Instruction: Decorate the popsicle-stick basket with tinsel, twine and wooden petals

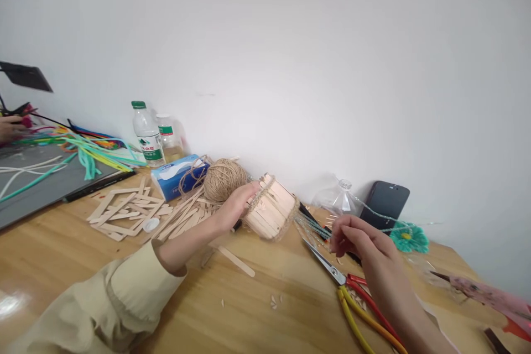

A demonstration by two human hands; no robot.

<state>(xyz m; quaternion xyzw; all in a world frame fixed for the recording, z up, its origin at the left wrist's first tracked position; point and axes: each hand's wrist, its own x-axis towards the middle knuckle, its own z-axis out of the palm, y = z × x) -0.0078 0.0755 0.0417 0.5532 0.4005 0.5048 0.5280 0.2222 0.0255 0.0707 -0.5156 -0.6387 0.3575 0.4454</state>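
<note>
My left hand (pixel 236 206) grips the left side of a small box made of wooden craft sticks (pixel 274 211), which is tilted above the table and trimmed with twine round its edges. To the right of the box, my right hand (pixel 367 246) is closed with thumb and fingers pinched together; whatever lies between the fingertips is too small to make out. Scissors (pixel 338 276) with red and yellow handles lie partly open beneath the right hand and forearm. Behind my left hand sits a ball of twine (pixel 225 180).
Loose craft sticks (pixel 124 213) pile up at the left, beside a blue tissue pack (pixel 178 176) and a green-capped bottle (pixel 148 135). A dark phone (pixel 385 204) leans on the wall, near a teal fuzzy flower (pixel 410 239). Another person's hand (pixel 10 128) shows at far left.
</note>
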